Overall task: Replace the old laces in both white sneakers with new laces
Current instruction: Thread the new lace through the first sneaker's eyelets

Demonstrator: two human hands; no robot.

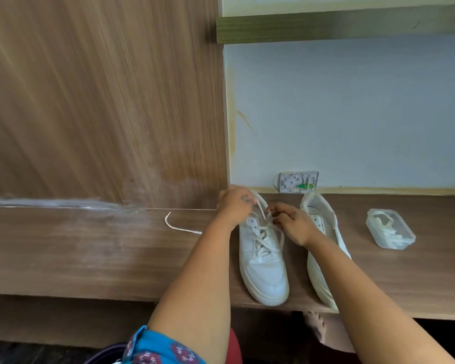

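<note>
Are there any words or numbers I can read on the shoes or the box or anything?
No, there is nothing to read here.
Left sneaker: plain white, no brand or number shows.
Right sneaker: plain white, no writing shows.
Clear plastic box: no label; it holds white laces.
Small white wall box: it has green parts, and any marks on it are too small and blurred to read.

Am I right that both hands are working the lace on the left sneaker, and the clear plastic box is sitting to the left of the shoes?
Not quite. The head view shows the clear plastic box to the right of the shoes. The rest holds: the left hand and right hand work the lace on the left sneaker.
</note>
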